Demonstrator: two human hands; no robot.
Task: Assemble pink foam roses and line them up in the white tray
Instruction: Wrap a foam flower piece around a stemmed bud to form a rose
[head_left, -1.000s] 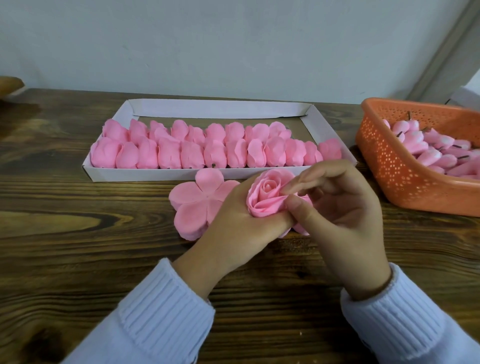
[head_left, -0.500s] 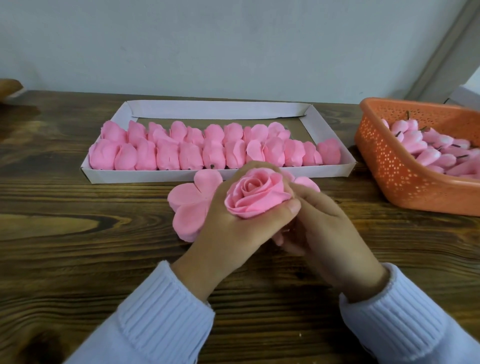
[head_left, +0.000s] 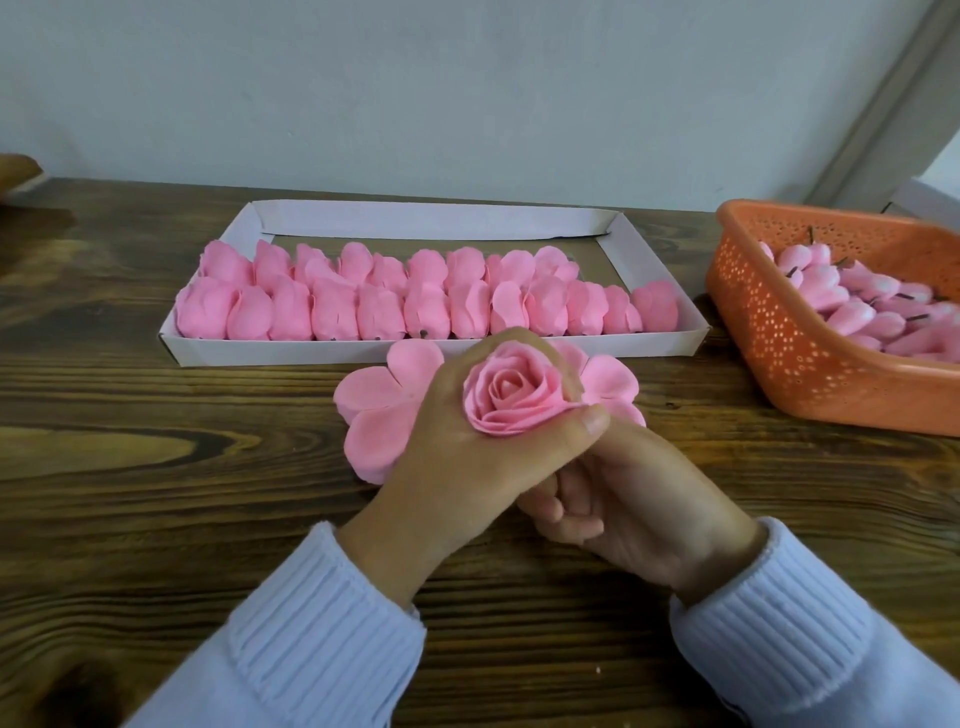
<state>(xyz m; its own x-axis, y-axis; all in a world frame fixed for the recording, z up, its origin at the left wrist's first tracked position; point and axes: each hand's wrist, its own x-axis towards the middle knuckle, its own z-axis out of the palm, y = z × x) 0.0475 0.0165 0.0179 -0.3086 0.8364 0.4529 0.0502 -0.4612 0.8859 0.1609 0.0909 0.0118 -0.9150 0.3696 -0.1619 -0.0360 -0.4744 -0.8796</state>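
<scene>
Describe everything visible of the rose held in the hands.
The rose is pink, its soft, matte, foam-like petals spiralled round a tight centre, the outer ones flaring open. It faces up toward the camera, above the wooden table, just in front of the white tray. The left hand wraps round it, thumb across its near edge. Its base is hidden; the right hand curls beneath, contact unseen. Flat petal pieces lie behind it.

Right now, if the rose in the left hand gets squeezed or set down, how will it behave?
Probably soft, crushable: the rose shows thin layered petals. Likely light for its size: the left hand cups it. Set down, it may tip; roses in the white tray lie sideways.
</scene>
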